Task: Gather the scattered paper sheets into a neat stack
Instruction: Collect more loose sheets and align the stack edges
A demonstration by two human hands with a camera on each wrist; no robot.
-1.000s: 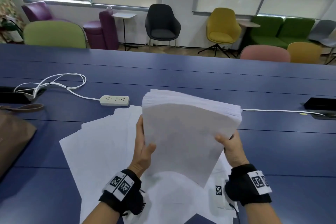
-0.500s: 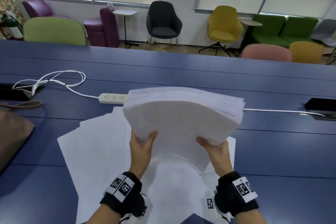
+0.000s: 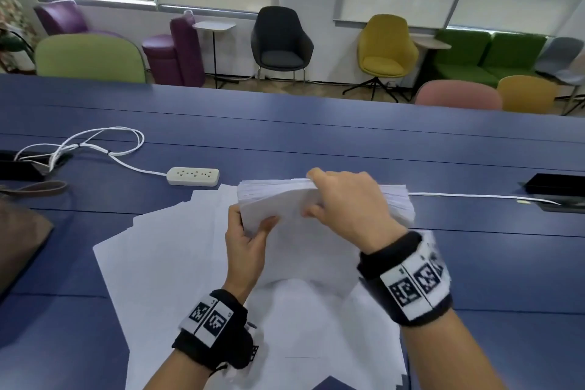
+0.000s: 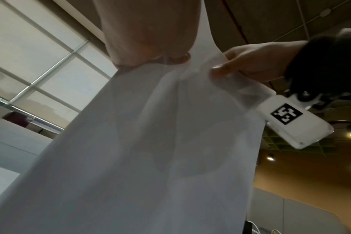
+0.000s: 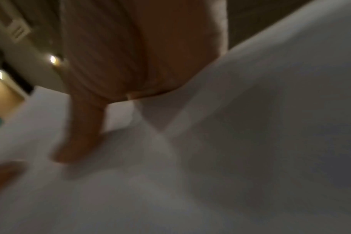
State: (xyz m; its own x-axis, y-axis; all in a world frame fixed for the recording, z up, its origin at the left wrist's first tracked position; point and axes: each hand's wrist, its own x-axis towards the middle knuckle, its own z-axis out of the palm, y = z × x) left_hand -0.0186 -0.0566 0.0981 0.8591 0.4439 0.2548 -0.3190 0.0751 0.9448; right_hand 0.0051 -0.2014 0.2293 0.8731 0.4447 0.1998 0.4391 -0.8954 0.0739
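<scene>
A thick stack of white paper (image 3: pixel 272 199) stands on edge over the blue table (image 3: pixel 348 142), bowed toward me. My left hand (image 3: pixel 250 231) grips its left side, thumb on the near face. My right hand (image 3: pixel 342 199) reaches over the top edge, fingers curled across the far side and thumb on the near face. Loose white sheets (image 3: pixel 164 263) lie fanned out on the table beneath and to the left. In the left wrist view the stack (image 4: pixel 150 150) fills the frame, with my right hand (image 4: pixel 250 61) on it. The right wrist view is blurred, showing paper (image 5: pixel 250 142).
A white power strip (image 3: pixel 193 176) with its looped cable (image 3: pixel 95 142) lies behind the sheets at left. A thin white cable (image 3: pixel 474 196) runs right to a black box (image 3: pixel 557 187). A brown bag (image 3: pixel 19 237) sits at the left edge. Chairs line the far side.
The stack has been lowered and tipped from a raised, tilted hold to standing near the table. My right hand moved from the stack's lower right corner to over its top edge.
</scene>
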